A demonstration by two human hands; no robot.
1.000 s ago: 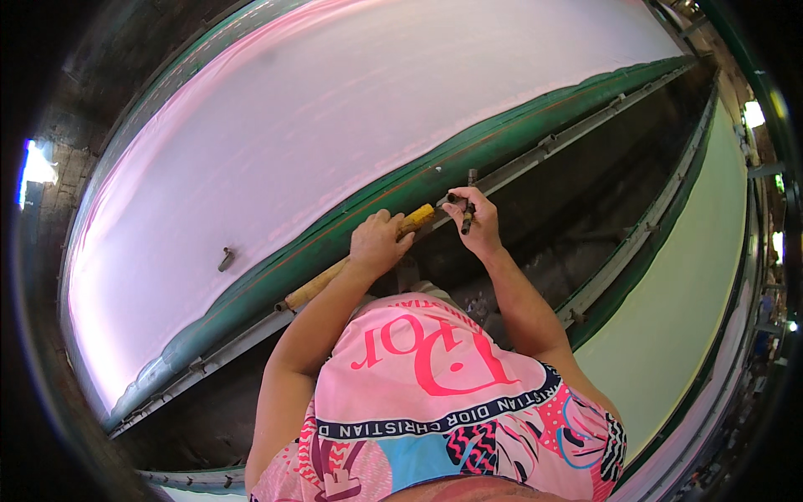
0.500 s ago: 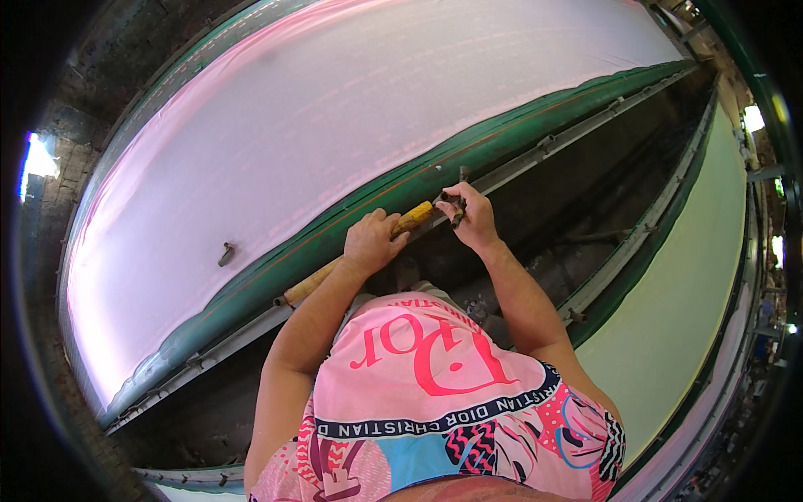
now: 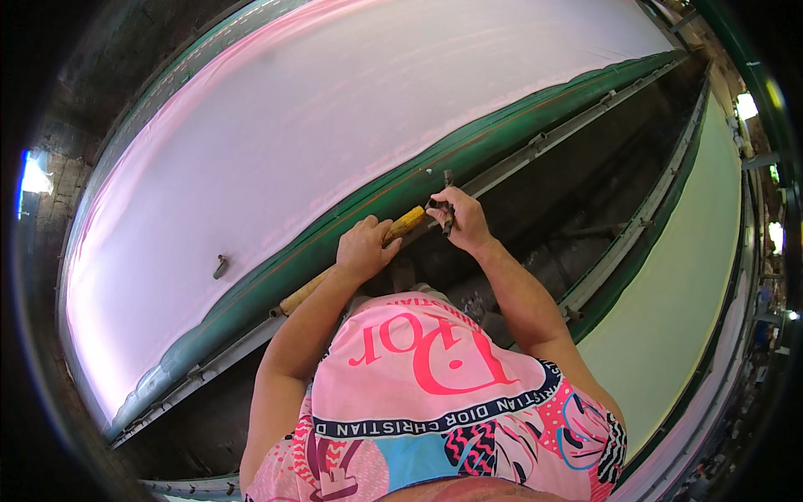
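- Yellow at its upper end and tan at its lower end, a slanting stick (image 3: pixel 406 221) is in front of the person, along the metal rail (image 3: pixel 500 173) of the near table edge.
- Left hand (image 3: pixel 361 249) is closed around this stick and covers its middle part.
- Right hand (image 3: pixel 464 224) pinches a dark metal fitting (image 3: pixel 448 202) with thumb and fingers, just beside the yellow tip; the fitting seems to have crossing arms, but it is small and partly covered.
- White sheet (image 3: pixel 335 109), pinkish at the far border, lies beyond both hands, next to a green edge strip (image 3: pixel 468 155).
- On this sheet, toward the left, rests a small metal piece (image 3: pixel 221 267), well apart from the hands.
- Pale yellow-green panel (image 3: pixel 686 293) stretches at the right side.
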